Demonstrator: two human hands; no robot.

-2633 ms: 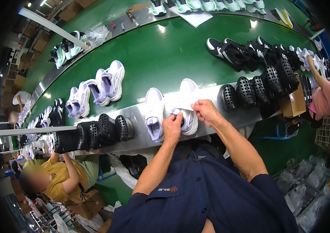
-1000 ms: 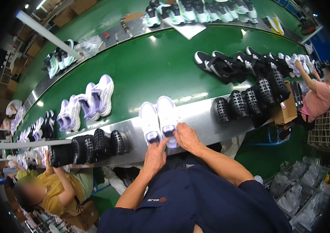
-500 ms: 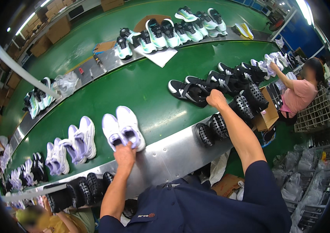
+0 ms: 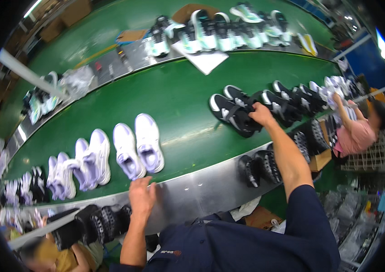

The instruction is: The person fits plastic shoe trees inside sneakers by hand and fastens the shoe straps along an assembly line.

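Observation:
A pair of white and lavender sneakers stands on the green belt left of the middle: one sneaker (image 4: 129, 149) beside the other (image 4: 149, 140). Just behind their heels, over the metal edge, is my left hand (image 4: 141, 198), open and holding nothing. On the right my right hand (image 4: 261, 114) closes on the heel end of a black sneaker (image 4: 240, 96) with a white toe. A second black sneaker (image 4: 231, 115) stands against it on the near side. My fingers partly hide the heels, so I cannot tell whether both are gripped.
More white-lavender sneakers (image 4: 93, 156) line the belt at left, black ones (image 4: 287, 102) at right. Black perforated forms (image 4: 265, 165) sit along the metal ledge (image 4: 192, 190). Mint-and-black sneakers (image 4: 206, 34) fill the far ledge. Co-workers sit at right (image 4: 355, 136) and lower left (image 4: 72, 258).
My left hand has let go of the white-lavender sneakers and drawn back toward me. My right hand stays at the black sneakers, which now stand closer together. The view has shifted a little.

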